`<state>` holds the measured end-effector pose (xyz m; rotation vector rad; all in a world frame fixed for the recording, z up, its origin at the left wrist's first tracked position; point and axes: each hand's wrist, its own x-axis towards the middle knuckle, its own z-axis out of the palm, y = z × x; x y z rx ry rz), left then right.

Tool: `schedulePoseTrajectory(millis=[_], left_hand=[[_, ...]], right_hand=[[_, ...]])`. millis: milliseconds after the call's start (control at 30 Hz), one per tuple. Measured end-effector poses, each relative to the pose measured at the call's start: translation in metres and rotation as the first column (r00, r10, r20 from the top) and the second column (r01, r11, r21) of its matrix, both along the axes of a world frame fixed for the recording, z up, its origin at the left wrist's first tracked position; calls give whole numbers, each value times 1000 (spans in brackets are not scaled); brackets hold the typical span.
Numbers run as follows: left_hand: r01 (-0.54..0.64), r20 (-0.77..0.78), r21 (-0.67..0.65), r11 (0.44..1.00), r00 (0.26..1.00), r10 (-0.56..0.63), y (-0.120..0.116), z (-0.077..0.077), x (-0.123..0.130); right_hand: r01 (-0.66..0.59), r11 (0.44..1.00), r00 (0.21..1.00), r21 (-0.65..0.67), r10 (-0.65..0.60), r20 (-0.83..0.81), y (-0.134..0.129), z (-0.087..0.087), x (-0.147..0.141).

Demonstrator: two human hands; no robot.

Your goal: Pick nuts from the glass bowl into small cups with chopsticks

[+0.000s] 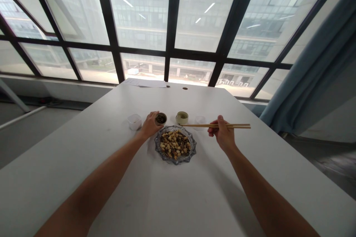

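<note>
My left hand grips a small cup with dark contents, tilted so its mouth faces me, just beyond the rim of a glass bowl. The bowl has a jagged rim and holds a mix of dark seeds and pale, nut-like pieces. In my right hand is a pair of wooden chopsticks, pointing left. Their tips lie above the far side of the bowl, near a pale green cup. That cup stands upright on the table, apart from both hands.
On the white table, a translucent white container stands left of my left hand. Another clear container sits behind the chopsticks. Paper sheets lie at the far edge, by two round holes. Windows rise beyond; a blue curtain hangs right.
</note>
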<state>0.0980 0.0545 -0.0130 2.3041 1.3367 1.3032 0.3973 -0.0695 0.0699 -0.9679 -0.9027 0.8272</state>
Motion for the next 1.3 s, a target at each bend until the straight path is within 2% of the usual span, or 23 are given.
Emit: schedulePoseTrajectory(millis=[100,167,300,367,467,533,633,700,767,833,933,1033,1133,1300], left_hand=[[-15,125,-68,998,992,23,-1,-7,0],[-5,203,-131,991,979,32,-2,-11,0],[66,271,-155,986,962,-22,-4,-15,0],[98,284,-142,985,957,-55,-6,-14,0],[117,293,-135,984,953,-73,-8,-13,1],[116,292,-129,985,954,-74,-9,-13,1],[119,294,-131,984,953,-76,-9,-13,3],[127,304,-145,981,950,-78,-9,-13,4],[134,313,-162,978,947,-78,-8,-13,4],[135,313,-171,976,947,-76,-8,-14,4],[129,312,-166,978,947,-72,-7,-15,4],[121,309,-163,979,949,-65,-7,-14,3],[108,286,-164,980,957,-58,-8,-13,3],[95,274,-147,985,960,-52,-8,-13,3]], right_hand=[[39,999,990,-21,-42,-134,1,3,-13],[76,997,988,-5,-76,-134,1,5,-30],[71,992,984,104,-87,158,9,7,-71],[0,992,952,128,-39,305,18,7,-87],[-151,984,861,94,84,502,30,7,-99],[-173,982,827,74,104,552,31,10,-96],[-100,993,851,63,52,523,21,24,-75],[-82,996,842,-20,81,533,8,37,-56],[-157,967,773,-201,247,585,-6,49,-38],[-211,909,695,-360,399,598,-17,57,-28],[-259,855,644,-449,499,580,-24,53,-33],[-276,876,694,-395,466,549,-19,37,-50],[-243,922,778,-300,370,508,-10,24,-64],[-159,968,846,-194,235,479,1,21,-65]])
